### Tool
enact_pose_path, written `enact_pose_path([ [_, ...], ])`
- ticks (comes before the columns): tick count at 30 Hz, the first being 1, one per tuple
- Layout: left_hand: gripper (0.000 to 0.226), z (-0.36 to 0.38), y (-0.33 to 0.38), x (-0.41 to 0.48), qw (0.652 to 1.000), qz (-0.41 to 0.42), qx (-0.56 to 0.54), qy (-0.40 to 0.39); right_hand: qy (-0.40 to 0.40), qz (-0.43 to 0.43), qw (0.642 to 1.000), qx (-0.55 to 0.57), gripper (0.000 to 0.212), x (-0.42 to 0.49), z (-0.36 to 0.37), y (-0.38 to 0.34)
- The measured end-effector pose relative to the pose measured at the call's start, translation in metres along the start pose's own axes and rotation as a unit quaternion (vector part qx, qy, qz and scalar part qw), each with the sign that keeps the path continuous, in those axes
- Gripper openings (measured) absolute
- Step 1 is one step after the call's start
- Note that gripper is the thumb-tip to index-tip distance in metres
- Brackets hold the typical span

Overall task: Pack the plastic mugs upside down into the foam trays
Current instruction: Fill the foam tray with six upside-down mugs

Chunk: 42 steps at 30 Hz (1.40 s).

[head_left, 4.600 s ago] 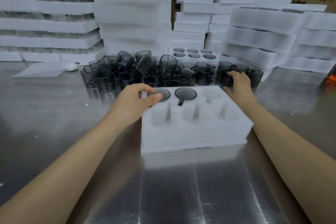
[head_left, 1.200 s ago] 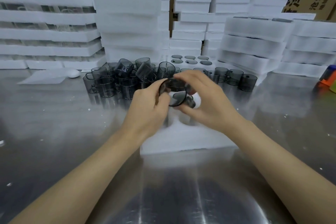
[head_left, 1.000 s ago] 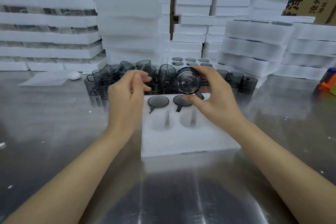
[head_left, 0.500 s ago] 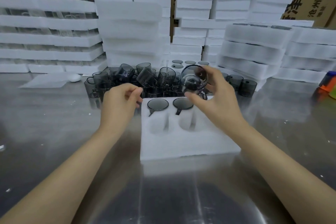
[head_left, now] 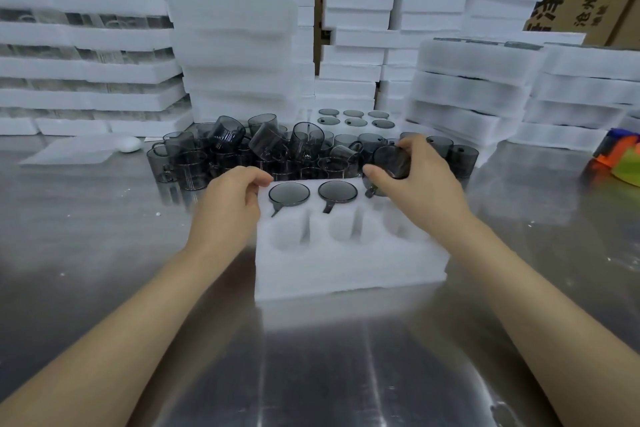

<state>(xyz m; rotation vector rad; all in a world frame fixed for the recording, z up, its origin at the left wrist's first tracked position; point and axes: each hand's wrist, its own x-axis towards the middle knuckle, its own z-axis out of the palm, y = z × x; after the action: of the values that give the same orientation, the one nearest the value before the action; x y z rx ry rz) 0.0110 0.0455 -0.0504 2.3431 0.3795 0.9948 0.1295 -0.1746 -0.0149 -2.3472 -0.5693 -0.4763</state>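
A white foam tray lies before me on the steel table. Two smoky grey mugs sit upside down in its back row, one at the left and one in the middle. My right hand grips a third grey mug, tilted, partly down in the back right pocket. My left hand rests on the tray's left back corner, thumb and fingers on the foam edge. The three front pockets hold nothing. A heap of loose grey mugs stands just behind the tray.
Stacks of white foam trays wall the back and right. A filled tray lies behind the mug heap. A flat foam sheet lies at the left. An orange and green object sits at the right edge.
My right hand has lowered the mug from above the tray into the back right pocket. My left hand has shifted right onto the tray's left back corner.
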Motion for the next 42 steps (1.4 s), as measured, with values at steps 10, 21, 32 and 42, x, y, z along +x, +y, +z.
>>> enact_pose_path([
  [10, 0.035, 0.001, -0.002, 0.000, 1.000, 0.014, -0.011, -0.009, -0.042, -0.034, 0.998, -0.034, 0.062, 0.004, 0.002, 0.003],
  [21, 0.034, 0.001, 0.000, -0.001, 1.000, 0.012, -0.011, -0.011, -0.262, -0.117, 0.949, -0.134, 0.064, 0.000, 0.003, 0.009],
  [32, 0.033, 0.000, 0.004, -0.003, 1.000, -0.001, -0.019, -0.018, -0.064, 0.004, 0.990, 0.125, 0.039, 0.020, 0.006, 0.051],
  [42, 0.025, 0.003, -0.002, 0.000, 0.999, 0.006, -0.031, -0.023, 0.050, 0.107, 0.992, -0.051, 0.061, 0.069, 0.028, 0.137],
])
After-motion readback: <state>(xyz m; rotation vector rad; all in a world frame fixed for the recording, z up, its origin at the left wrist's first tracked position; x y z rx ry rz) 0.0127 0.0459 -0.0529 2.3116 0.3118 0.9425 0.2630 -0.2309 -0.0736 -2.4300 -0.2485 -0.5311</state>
